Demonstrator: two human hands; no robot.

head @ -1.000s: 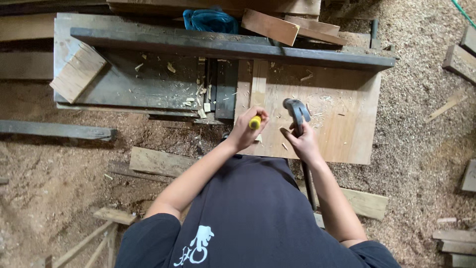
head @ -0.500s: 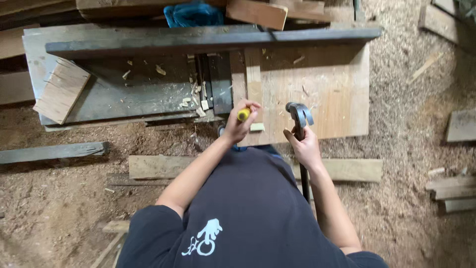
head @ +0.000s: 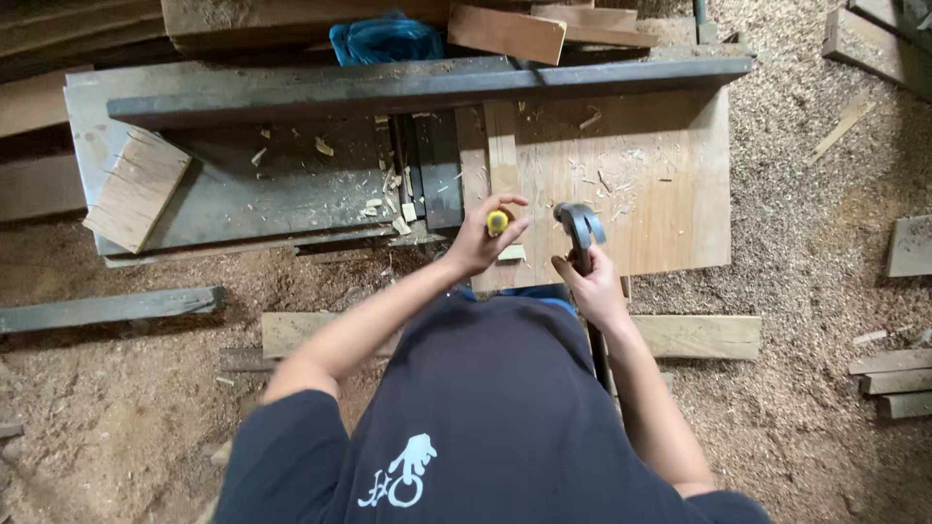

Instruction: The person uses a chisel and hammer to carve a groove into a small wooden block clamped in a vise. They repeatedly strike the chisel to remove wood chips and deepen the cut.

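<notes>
Chisel (head: 497, 222), yellow-handled, stands upright in the left hand (head: 482, 238) over the near edge of the pale plywood worktop (head: 660, 175); left grip is clamped round the handle, only the butt end shows, blade hidden.
Judgement: light, stiff, plastic handle could slip a bit, so hold mid-handle, below the butt.

Left to right:
- Loose wood block (head: 138, 190), rough sawn face, lying tilted on the grey board (head: 243, 194), which is dusty and littered with chips.
- Dark plank (head: 427, 87) runs across the back, straight and flat; a blue crumpled bag (head: 385, 39) sits behind it.
- Small pale offcut (head: 511, 253) just beside the left hand.
- Claw hammer (head: 580, 225), dark steel head, just right of the chisel. Right hand (head: 592, 286) is closed round the handle close under the head.
- Judgement: head-heavy, rigid; a grip further down the handle gives more swing.
- Floor (head: 825, 194) is deep in sawdust, with scrap boards about.
</notes>
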